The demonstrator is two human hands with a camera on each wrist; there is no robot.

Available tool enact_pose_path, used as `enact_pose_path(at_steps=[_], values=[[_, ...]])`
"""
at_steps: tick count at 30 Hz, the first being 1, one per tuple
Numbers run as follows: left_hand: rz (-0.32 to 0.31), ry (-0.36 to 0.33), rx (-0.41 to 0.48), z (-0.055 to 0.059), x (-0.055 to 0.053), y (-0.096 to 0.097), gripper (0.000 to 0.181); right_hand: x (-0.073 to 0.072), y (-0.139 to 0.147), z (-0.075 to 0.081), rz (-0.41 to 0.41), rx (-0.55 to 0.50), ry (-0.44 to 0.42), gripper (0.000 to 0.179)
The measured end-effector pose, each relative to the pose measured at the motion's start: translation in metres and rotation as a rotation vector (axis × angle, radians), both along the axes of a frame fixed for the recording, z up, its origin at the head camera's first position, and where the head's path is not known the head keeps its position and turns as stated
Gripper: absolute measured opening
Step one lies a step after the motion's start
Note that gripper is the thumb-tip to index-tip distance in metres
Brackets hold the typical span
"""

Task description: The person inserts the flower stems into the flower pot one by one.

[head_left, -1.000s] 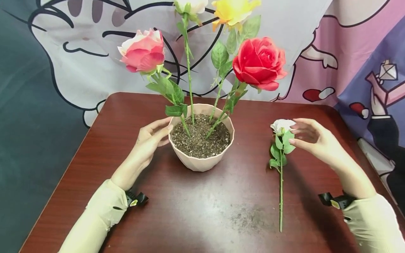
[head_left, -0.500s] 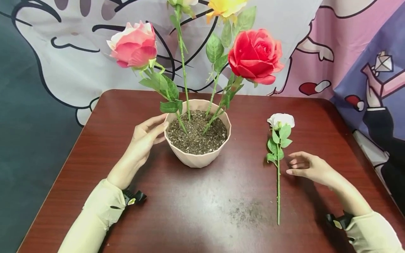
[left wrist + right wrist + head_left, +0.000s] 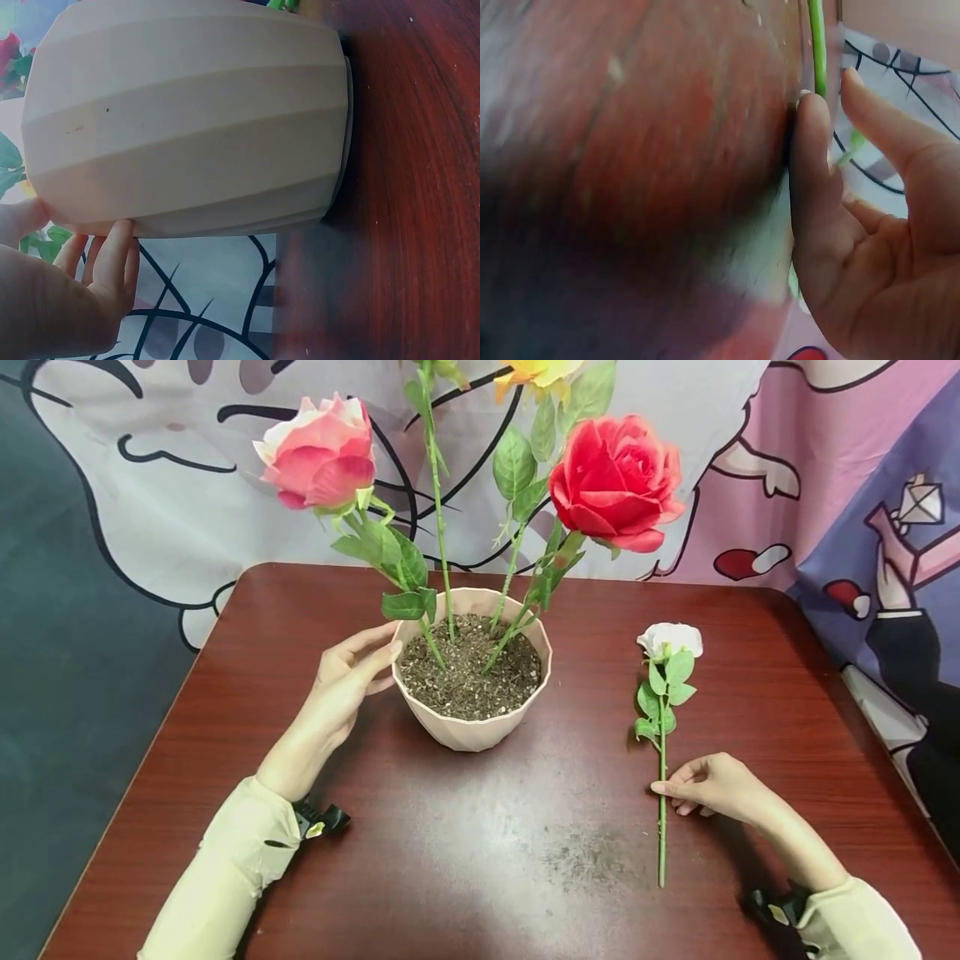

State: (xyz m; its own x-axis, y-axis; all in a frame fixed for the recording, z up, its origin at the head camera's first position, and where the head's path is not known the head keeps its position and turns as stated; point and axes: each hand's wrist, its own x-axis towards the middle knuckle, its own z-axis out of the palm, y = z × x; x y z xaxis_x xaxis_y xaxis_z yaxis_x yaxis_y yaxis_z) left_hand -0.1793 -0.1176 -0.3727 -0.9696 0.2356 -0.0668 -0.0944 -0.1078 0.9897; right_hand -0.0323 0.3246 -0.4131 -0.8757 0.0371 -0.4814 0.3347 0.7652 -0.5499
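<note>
A faceted pale pink flower pot (image 3: 471,735) with soil stands on the brown table. My left hand (image 3: 341,681) is at its left side, thumb at the rim and fingers against the outer wall; in the left wrist view the fingertips (image 3: 122,229) touch that wall. To the right lies a white artificial rose (image 3: 670,642) with green leaves, bloom away from me. My right hand (image 3: 716,787) is at its lower stem (image 3: 662,839), thumb across it in the head view. In the right wrist view, thumb and forefinger stand apart beside the green stem (image 3: 817,49).
In the pot stand a pink rose (image 3: 318,456), a red rose (image 3: 617,485), a yellow flower (image 3: 542,375) and another stem whose bloom is cut off at the top. Some soil crumbs (image 3: 585,856) mark the table. A printed cartoon cloth (image 3: 180,518) hangs behind.
My right hand has moved from beside the white bloom down toward me to the lower stem. The left hand has stayed at the pot, and the view has shifted slightly.
</note>
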Motion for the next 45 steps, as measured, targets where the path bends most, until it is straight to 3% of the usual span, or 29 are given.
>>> enact_pose_path(at_steps=[6,14,24,31,36,41,45], values=[[0.009,-0.024,0.013,0.001,0.000,0.000,0.042,-0.003,-0.008,-0.001,-0.005,0.010,0.010,0.031],[0.005,-0.022,0.017,0.000,-0.001,0.001,0.042,-0.001,0.013,-0.011,-0.048,-0.330,-0.083,0.030],[0.002,-0.015,0.011,0.000,0.000,0.001,0.043,0.001,0.020,-0.010,-0.023,-0.426,-0.069,0.024],[-0.001,-0.009,-0.003,0.000,0.000,0.001,0.045,0.005,0.030,-0.005,0.032,-0.452,0.079,0.022],[-0.001,-0.015,-0.018,0.000,0.001,0.001,0.047,0.006,0.032,0.010,0.049,-0.481,0.214,0.007],[0.000,-0.029,-0.008,0.000,0.001,0.000,0.046,0.009,0.025,0.030,0.027,-0.534,0.445,0.019],[-0.004,-0.022,-0.007,0.001,0.000,0.001,0.045,0.008,0.011,0.042,0.036,-0.660,0.671,0.025]])
